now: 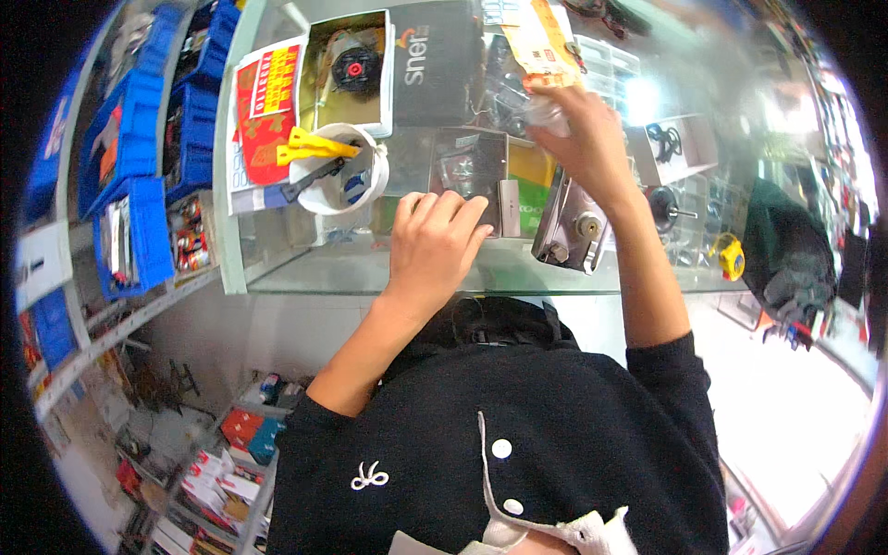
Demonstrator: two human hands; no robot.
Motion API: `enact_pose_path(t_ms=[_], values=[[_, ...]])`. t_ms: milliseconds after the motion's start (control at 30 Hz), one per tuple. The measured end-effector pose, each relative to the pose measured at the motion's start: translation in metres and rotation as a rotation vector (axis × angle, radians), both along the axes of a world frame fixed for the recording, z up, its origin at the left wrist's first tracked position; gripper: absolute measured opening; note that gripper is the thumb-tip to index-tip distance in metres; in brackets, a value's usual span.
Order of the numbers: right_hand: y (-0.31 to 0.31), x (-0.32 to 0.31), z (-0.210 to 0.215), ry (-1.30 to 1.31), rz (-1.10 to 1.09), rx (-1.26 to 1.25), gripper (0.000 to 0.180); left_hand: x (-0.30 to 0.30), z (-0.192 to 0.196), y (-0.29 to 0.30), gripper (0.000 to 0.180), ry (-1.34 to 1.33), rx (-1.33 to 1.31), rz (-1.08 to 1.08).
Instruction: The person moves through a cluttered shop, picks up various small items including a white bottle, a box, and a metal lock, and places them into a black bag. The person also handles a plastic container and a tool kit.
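My left hand (430, 239) is over the front of the glass counter with its fingers curled down; whatever lies under them is hidden. Beside its thumb is a dark grey box (490, 208). Farther off, my right hand (589, 139) closes its thumb and fingers around a crumpled clear plastic piece (548, 117). An orange and yellow printed paper (546, 46) lies just beyond those fingertips. Below the right wrist a metal lock body (575, 224), with a brass key cylinder and a lever, rests on the counter.
To the left stand a white bucket (377, 176) with a yellow-handled tool, a red leaflet (264, 120) and an open box (388, 118) with a round black part. A yellow tape measure (731, 257) lies near the right edge. Blue bins (134, 236) line the left shelves.
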State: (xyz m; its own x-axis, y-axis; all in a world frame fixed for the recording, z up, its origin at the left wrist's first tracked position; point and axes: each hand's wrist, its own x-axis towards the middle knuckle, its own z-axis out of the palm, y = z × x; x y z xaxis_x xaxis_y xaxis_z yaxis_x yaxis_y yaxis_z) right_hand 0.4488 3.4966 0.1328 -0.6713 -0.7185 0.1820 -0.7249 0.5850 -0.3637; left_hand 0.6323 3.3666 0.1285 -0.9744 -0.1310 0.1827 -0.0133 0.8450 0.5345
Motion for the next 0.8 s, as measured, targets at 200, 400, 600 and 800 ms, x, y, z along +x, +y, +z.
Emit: enact_pose_path(t_ms=[200, 400, 600, 800], values=[[0.072, 0.046, 0.047, -0.118, -0.464, -0.402, 0.047, -0.021, -0.012, 0.006, 0.066, -0.067, 0.033, -0.094], [0.112, 0.071, 0.038, -0.019, -0.565, -0.231, 0.057, -0.035, -0.019, 0.02, 0.077, -0.187, -0.103, -0.204], [0.112, 0.046, 0.032, -0.075, -0.496, -0.352, 0.065, -0.036, -0.009, 0.02, 0.08, -0.193, 0.057, -0.172], [0.107, 0.031, 0.035, -0.111, -0.387, -0.382, 0.06, -0.027, -0.008, 0.018, 0.081, -0.253, 0.021, -0.152]])
